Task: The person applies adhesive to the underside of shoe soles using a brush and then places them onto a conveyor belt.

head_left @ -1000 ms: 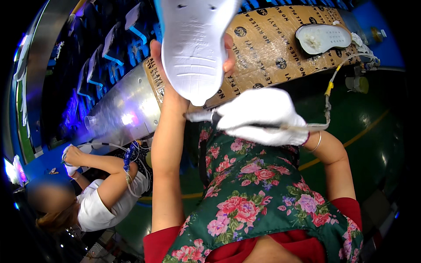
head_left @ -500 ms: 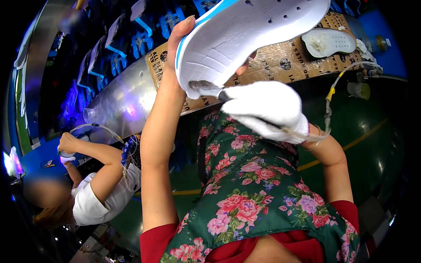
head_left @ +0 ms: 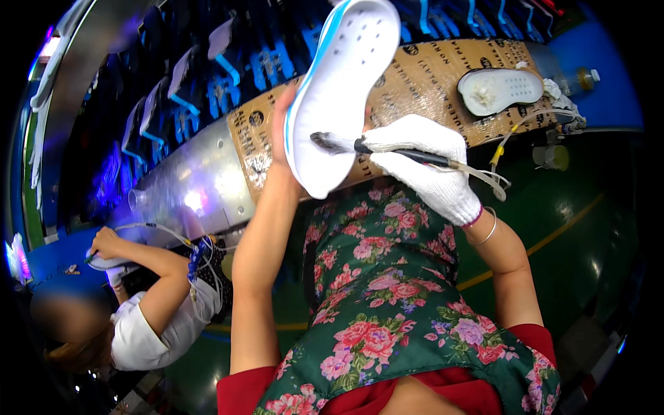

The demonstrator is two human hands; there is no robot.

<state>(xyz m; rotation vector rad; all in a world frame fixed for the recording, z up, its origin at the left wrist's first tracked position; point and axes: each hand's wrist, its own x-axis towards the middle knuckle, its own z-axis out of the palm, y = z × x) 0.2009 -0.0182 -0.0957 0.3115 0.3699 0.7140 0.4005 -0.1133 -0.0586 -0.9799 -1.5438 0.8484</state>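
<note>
A white shoe sole with a blue stripe along its left edge is held up over the bench, its inner face toward me and its heel end nearest. My bare left hand grips it from the left side, with most of the fingers hidden behind it. In a white knit glove, my right hand is closed around a black-handled brush. Dark, wet-looking bristles touch the sole's inner face near the heel. A clear hose runs from the back end of the handle.
Printed brown cardboard covers the metal bench. To the right lie a second white sole with whitish stuff on it and a clear bottle. Blue racks stand behind. A co-worker sits at left.
The sole has tipped more upright and now looks smaller, farther from the camera. From the rim at the heel end, the brush has shifted onto the inner face.
</note>
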